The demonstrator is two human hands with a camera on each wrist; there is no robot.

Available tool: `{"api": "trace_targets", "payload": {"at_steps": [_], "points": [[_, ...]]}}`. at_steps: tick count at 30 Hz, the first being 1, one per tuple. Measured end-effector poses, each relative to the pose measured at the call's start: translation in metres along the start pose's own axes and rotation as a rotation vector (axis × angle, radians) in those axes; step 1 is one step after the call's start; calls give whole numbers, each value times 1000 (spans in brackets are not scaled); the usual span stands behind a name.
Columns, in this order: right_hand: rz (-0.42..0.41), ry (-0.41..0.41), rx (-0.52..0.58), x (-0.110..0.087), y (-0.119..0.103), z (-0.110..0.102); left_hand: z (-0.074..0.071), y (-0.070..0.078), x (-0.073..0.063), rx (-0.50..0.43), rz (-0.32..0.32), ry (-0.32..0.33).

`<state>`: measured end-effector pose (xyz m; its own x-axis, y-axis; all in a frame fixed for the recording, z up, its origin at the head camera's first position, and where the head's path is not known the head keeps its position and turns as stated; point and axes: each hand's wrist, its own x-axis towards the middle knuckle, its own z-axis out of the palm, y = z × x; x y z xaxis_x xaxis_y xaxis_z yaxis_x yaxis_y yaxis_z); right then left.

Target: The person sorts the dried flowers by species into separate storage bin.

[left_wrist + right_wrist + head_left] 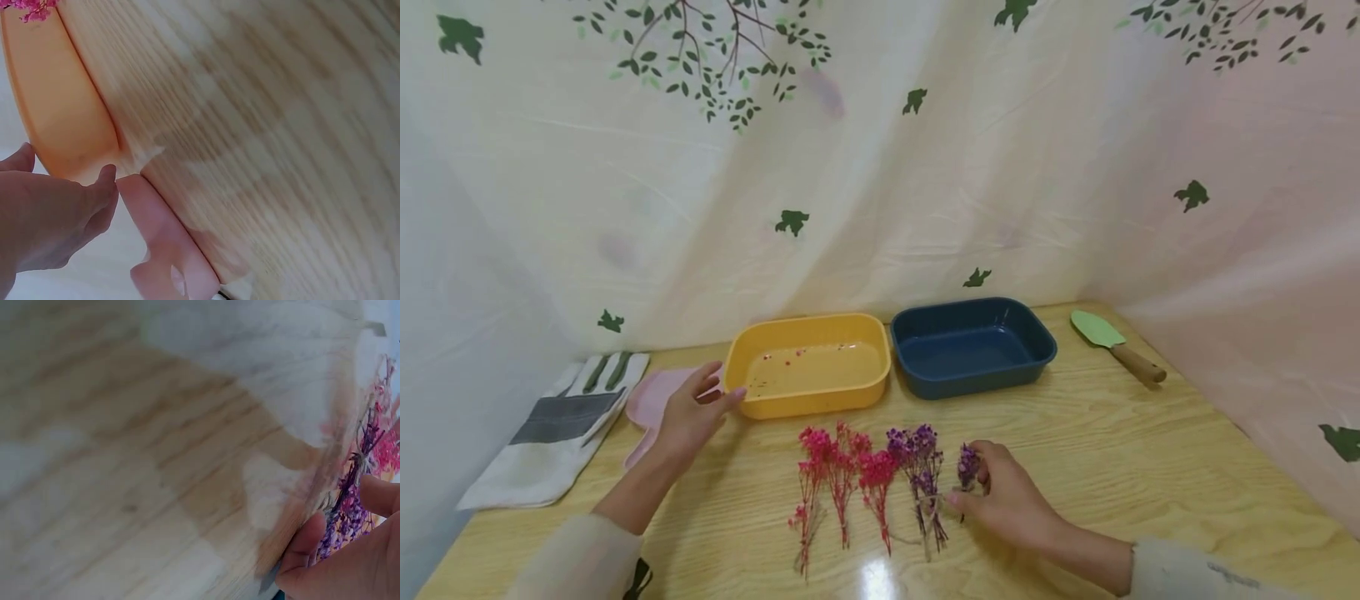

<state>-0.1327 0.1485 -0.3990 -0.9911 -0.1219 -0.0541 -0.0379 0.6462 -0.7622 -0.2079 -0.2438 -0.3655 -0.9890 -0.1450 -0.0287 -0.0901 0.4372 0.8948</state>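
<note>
My left hand [694, 417] is at the left end of the yellow tray [812, 406], thumb and fingers spread loosely by its front left corner. In the left wrist view, the thumb lies beside the tray's end. With thumb and fingers, my right hand [1011, 500] holds a small bunch of purple dried flowers [967, 467], its heads pointing away from me. Left of it lies a fuller purple bunch [917, 454] tied with twine, close to the thumb. Three pink-red bunches [877, 472] lie in a row further left, stems toward me.
A dark blue tray [973, 385] stands right of the yellow one, which has small petal bits inside. At the far right lies a green trowel [1097, 330] with a wooden handle. White-and-grey gloves [561, 425] and a pink dustpan-like piece [651, 400] lie at left. A printed curtain hangs behind.
</note>
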Motion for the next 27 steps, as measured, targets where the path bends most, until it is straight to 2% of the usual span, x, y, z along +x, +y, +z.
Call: {"api": "trace_targets", "payload": {"at_steps": [5, 10, 17, 21, 27], "points": [[-15, -62, -56, 0, 0, 2, 2, -1, 3, -10, -13, 15], [-52, -75, -29, 0, 0, -3, 1, -1, 5, -20, 14, 17], [-163, -66, -28, 1, 9, -12, 2, -6, 8, -217, -26, -46], [-149, -106, 57, 4, 13, -17, 3, -7, 9, -236, -42, -47], [-38, -139, 254, 6, 10, -26, 4, -4, 8, -234, -42, -49]]}}
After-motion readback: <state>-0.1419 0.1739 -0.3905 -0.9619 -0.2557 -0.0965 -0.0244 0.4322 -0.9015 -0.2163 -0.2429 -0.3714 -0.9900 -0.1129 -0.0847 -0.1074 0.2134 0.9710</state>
